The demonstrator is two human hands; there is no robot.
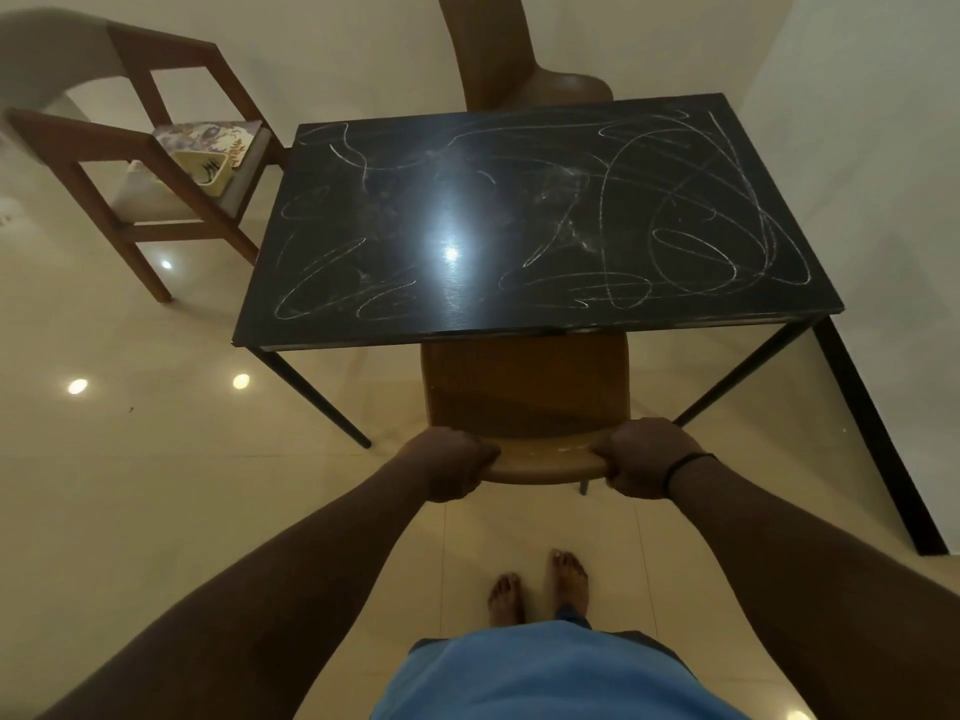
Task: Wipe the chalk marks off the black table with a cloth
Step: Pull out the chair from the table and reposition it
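Fingers [480, 454] of the left hand [449, 462] curl around the left end of a tan chair's backrest [545, 459], and the right hand [641, 457] grips the right end the same way, thumbs toward the person. A dark band [691, 462] circles the right wrist.

Beyond that chair stands the black counter [519, 324], its top covered with white chalk marks [675, 226]: loops and scribbles, densest on the right half, thinner ovals on the left. A bright lamp reflection [451, 252] shines near the middle of the top. No cloth can be made out on the counter.

The gripped chair [524, 387] is tucked part way under the near edge of the counter. A second tan chair [498, 49] stands at the far edge. To the left, just beside the counter's far left corner, is a wooden chair [150, 163] with a patterned cushion [208, 135] and a pale tray-like thing [202, 171] on its seat.

Glossy cream floor tiles [156, 459] mirror ceiling lights. Two bare feet [537, 589] stand on the floor behind the chair, and blue clothing [545, 678] fills the bottom edge.
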